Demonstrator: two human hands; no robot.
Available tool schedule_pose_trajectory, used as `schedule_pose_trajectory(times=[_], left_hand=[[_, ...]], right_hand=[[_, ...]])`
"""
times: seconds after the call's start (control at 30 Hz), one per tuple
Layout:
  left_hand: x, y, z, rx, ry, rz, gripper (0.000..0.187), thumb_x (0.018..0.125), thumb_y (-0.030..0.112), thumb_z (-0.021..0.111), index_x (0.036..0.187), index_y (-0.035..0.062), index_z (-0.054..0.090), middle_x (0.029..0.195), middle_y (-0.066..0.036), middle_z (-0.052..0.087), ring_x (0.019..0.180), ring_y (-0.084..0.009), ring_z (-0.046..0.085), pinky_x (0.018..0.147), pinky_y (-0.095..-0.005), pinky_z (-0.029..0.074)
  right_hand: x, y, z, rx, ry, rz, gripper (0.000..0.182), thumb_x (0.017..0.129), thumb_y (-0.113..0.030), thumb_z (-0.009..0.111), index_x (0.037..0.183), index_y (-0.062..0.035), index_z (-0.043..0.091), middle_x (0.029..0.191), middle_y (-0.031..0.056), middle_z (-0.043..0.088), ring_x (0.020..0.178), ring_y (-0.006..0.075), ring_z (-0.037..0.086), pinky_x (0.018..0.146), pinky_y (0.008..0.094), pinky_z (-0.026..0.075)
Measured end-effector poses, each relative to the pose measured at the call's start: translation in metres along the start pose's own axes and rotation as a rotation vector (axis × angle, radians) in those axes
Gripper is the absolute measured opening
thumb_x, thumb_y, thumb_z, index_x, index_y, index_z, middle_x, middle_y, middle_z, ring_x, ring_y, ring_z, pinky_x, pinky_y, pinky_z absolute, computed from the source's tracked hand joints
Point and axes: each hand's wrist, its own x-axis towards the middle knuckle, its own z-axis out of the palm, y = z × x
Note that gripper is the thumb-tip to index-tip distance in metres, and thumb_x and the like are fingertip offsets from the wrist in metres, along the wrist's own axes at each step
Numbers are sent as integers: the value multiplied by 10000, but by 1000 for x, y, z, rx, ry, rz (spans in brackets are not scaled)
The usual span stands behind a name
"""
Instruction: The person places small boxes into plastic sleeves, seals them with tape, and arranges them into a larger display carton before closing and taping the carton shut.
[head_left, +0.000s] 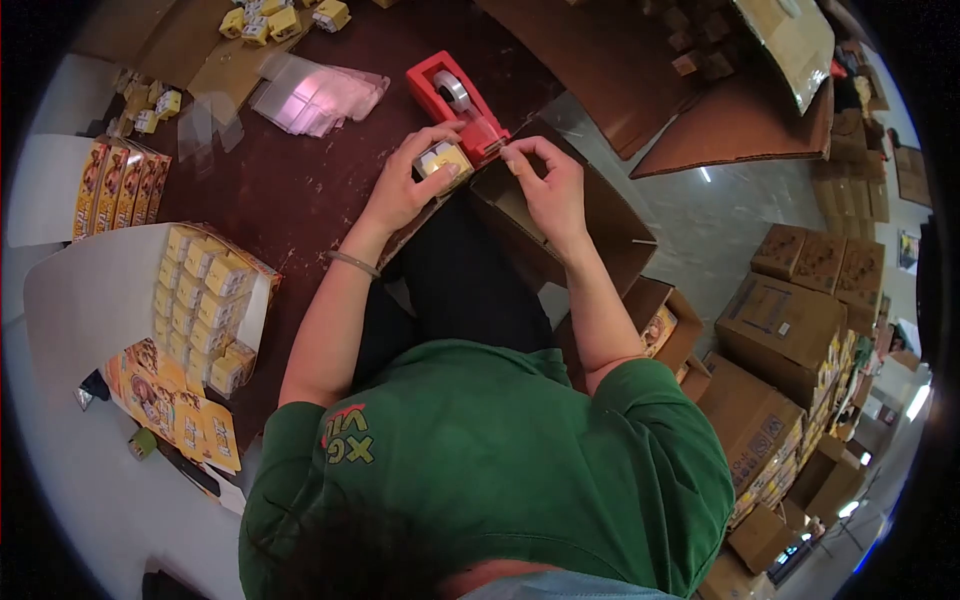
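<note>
My left hand (405, 183) is closed round a small yellow and white box (443, 163) at the table's near edge. Just right of it, my right hand (548, 185) has thumb and forefinger pinched at the cutter end of a red tape dispenser (425, 80); whatever they hold is too small to make out. A roll of clear tape (453, 92) sits in the dispenser. Beyond my left hand, clear plastic sheets (315, 97) lie in a pile on the dark red table (250, 190).
At the left, an open display box (262, 310) holds rows of small yellow boxes (205, 290). More small boxes (268, 20) lie at the table's far side. An open carton (610, 215) stands beside my right forearm; stacked cartons (780, 320) fill the right.
</note>
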Motion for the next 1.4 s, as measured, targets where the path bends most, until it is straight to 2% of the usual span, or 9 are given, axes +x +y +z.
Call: schedule_pose_trajectory(times=[0.17,0.27,0.5,0.63,1.1,1.23,1.3,1.33,1.4], left_hand=[[0,0,2,-34,-7,11,345,880,212,605,1178,45,561,1363,-122,557,1236,-213,521,1063,-362,375],[-3,-1,3,-64,2,-2,362,894,196,599,1220,44,560,1336,-110,571,1227,-200,523,1054,-347,380],[-30,0,2,-256,191,-101,337,914,121,586,1241,41,578,1179,-70,632,1077,-155,577,965,-298,438],[-41,-3,-6,-246,151,-112,385,953,231,538,1279,26,551,1213,-89,619,1086,-157,573,966,-302,437],[-48,0,-5,-223,181,-98,293,962,197,548,1210,43,579,1093,-71,614,1033,-127,558,934,-276,429],[-48,-4,-12,-239,141,-188,336,948,191,569,1244,36,536,1167,-89,603,1109,-181,572,994,-329,430],[-53,-5,-6,-663,249,-109,330,948,188,564,1246,52,522,1192,-109,591,1171,-231,557,1027,-369,427],[-52,0,-4,-875,298,-57,328,947,186,561,1247,60,515,1205,-119,584,1202,-256,550,1044,-390,426],[-61,10,5,-1007,339,-19,341,1008,298,478,1261,71,506,1311,-161,541,1293,-313,485,1104,-456,375]], right_hand=[[7,40,-2,448,-246,268,115,934,-117,646,970,-10,666,773,-12,626,718,69,576,663,235,476],[11,56,-1,-35,-179,86,112,945,-121,639,976,-15,653,796,-11,626,738,72,574,684,237,479],[-30,1,21,576,-394,76,93,949,-115,641,964,-23,646,852,1,623,767,71,564,718,233,473],[-34,-1,52,512,-388,68,114,943,-121,646,952,-8,656,826,1,623,761,69,561,709,232,469],[-36,-2,60,335,-335,115,119,940,-101,654,945,16,672,835,18,662,756,63,591,683,216,482],[-32,2,63,124,-289,180,200,901,-167,703,933,27,664,815,74,675,737,136,620,669,271,502],[-32,12,72,-230,-144,62,282,859,-219,744,974,22,655,793,114,682,722,240,656,665,322,509],[-40,15,79,-187,-48,-19,447,840,-276,757,1135,17,596,914,169,684,818,323,667,707,356,516],[-54,10,85,169,-103,-1,592,830,-282,765,1282,-2,505,1100,190,638,919,306,652,819,362,512]])
